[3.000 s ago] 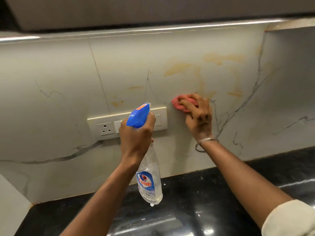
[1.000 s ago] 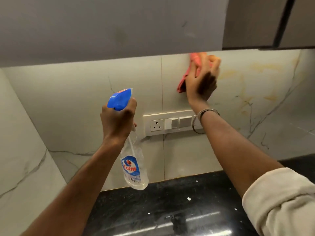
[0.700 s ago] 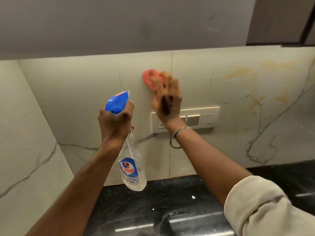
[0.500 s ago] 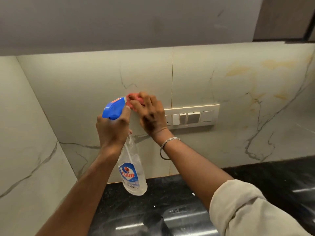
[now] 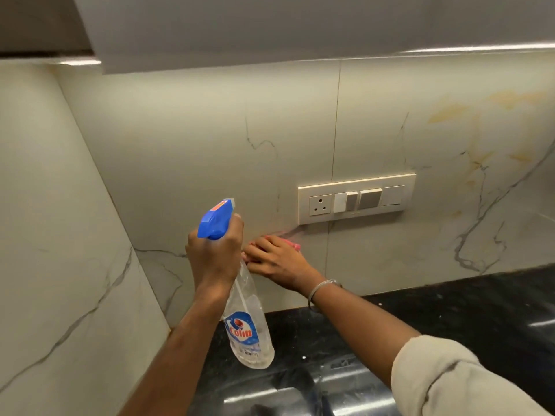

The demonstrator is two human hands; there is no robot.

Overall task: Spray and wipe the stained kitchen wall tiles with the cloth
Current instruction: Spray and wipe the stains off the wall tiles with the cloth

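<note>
My left hand point(image 5: 214, 259) was wrapped around the neck of the spray bottle point(image 5: 247, 325), fingers closed under its blue trigger head point(image 5: 215, 219), which pointed up toward the wall tiles point(image 5: 195, 151). The clear bottle hung down from my grip, tilted, its base above the back edge of the black table point(image 5: 465, 325) and not touching it. The label on it was blue and red.

My right hand point(image 5: 277, 261) lay flat against the wall, fingers spread and pointing left, pressing the pink cloth point(image 5: 289, 243) to the tile. Only a strip of cloth showed past my knuckles, blurred; the rest was hidden under my palm. That hand sat low on the wall, below and to the left of the switch plate point(image 5: 356, 198), just beside the vertical joint between two tiles and a little above the table's back edge. My fingertips nearly met the bottle's neck; I could not tell whether they touched it.

A metal bangle point(image 5: 322, 288) circled my right wrist, and a pale rolled sleeve point(image 5: 450, 376) covered that arm near the lower right corner. Yellowish stains point(image 5: 480, 109) marked the tiles toward the upper right, well apart from the cloth. Grey cabinets point(image 5: 270, 25) hung above.
</note>
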